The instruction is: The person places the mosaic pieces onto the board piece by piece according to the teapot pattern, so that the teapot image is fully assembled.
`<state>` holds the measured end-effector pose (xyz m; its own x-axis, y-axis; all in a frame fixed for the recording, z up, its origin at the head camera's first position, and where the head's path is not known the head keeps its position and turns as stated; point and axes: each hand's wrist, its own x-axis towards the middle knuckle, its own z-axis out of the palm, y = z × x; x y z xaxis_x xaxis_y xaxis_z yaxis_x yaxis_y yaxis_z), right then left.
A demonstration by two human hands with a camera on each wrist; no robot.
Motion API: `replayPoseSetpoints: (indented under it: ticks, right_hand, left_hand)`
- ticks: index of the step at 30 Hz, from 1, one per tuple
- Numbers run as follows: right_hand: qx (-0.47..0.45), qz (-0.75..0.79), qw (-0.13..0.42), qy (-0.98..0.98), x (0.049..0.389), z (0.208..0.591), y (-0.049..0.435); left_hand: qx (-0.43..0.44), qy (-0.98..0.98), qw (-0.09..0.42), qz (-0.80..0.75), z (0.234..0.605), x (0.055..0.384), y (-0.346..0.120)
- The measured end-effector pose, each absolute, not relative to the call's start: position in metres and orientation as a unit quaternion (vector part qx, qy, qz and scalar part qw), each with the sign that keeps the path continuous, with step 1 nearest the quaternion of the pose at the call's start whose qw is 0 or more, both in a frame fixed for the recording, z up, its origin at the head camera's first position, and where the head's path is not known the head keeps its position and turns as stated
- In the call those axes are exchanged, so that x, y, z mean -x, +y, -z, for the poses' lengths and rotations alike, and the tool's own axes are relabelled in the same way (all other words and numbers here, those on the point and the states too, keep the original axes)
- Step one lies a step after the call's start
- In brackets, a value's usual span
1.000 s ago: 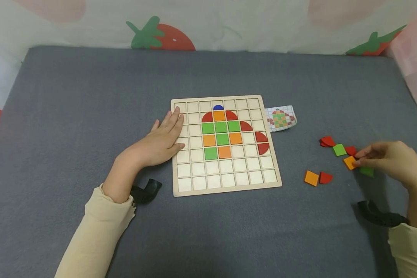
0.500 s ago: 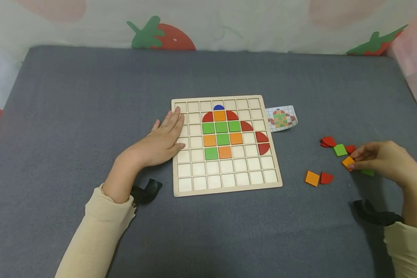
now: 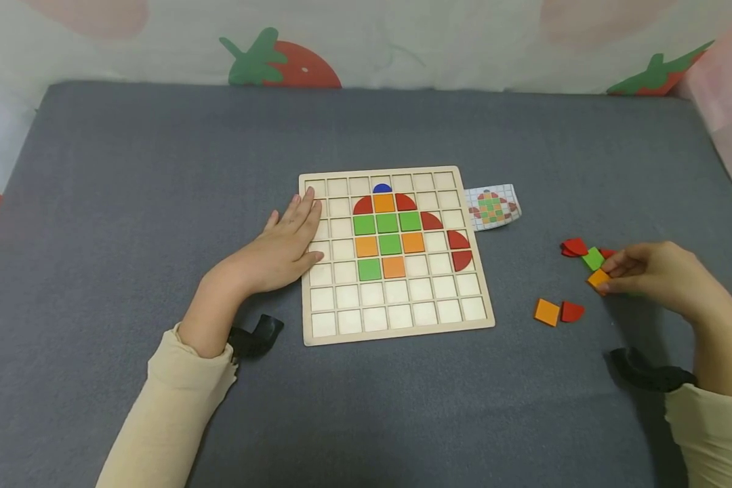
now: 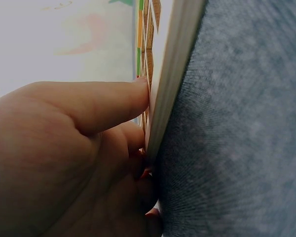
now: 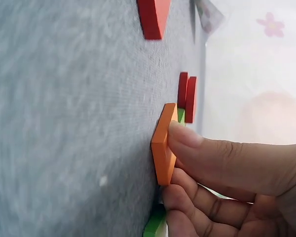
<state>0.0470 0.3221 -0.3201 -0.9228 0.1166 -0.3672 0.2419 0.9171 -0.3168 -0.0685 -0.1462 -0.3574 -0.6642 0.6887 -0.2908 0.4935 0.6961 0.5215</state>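
Observation:
A wooden grid board [image 3: 396, 331] lies on the cloth, with several green, orange, red and blue tiles set in its cells. My left hand [image 3: 274, 247] rests flat over the board's left edge, fingers straight. In the left wrist view the thumb [image 4: 113, 101] presses on the rim. Off to the right, my right hand [image 3: 665, 281] pinches an orange square tile [image 3: 598, 279] with thumb and fingertips. The right wrist view shows that orange tile [image 5: 163, 143] tilted close to the cloth. A green square tile [image 3: 594, 258] lies right beside it.
Red quarter-round tiles [image 3: 574, 247] overlap beyond the green one. Nearer the board lie another orange square tile [image 3: 547, 312] and a red quarter-round tile [image 3: 571, 312]. A small pattern card [image 3: 493, 207] sticks out at the board's right side.
My right hand has slid left with the orange tile, up against the green tile, which has turned slightly. The left hand has stayed on the board.

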Motion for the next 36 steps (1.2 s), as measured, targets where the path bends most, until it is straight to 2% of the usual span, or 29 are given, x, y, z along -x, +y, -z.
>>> replayPoseSetpoints:
  ticks: [6,14,17,21,27,36]
  right_hand:
    - [-0.095,0.187,0.176,0.962,-0.043,0.321,0.32]
    - [-0.127,0.176,0.115,0.969,-0.035,0.355,0.36]
    - [-0.123,0.182,0.111,0.969,-0.032,0.363,0.366]
    - [-0.123,0.187,0.113,0.968,-0.03,0.348,0.344]
    - [-0.123,0.164,0.085,0.975,-0.024,0.372,0.366]
    - [-0.122,0.166,0.092,0.974,-0.025,0.335,0.321]
  left_hand:
    - [-0.335,0.888,0.239,-0.205,0.357,0.068,-0.146]
    - [-0.335,0.889,0.238,-0.202,0.357,0.068,-0.146]
    - [-0.334,0.889,0.238,-0.202,0.356,0.068,-0.146]
    - [-0.332,0.89,0.239,-0.202,0.357,0.068,-0.147]
    - [-0.331,0.89,0.24,-0.201,0.357,0.068,-0.147]
    - [-0.331,0.889,0.241,-0.204,0.358,0.069,-0.146]
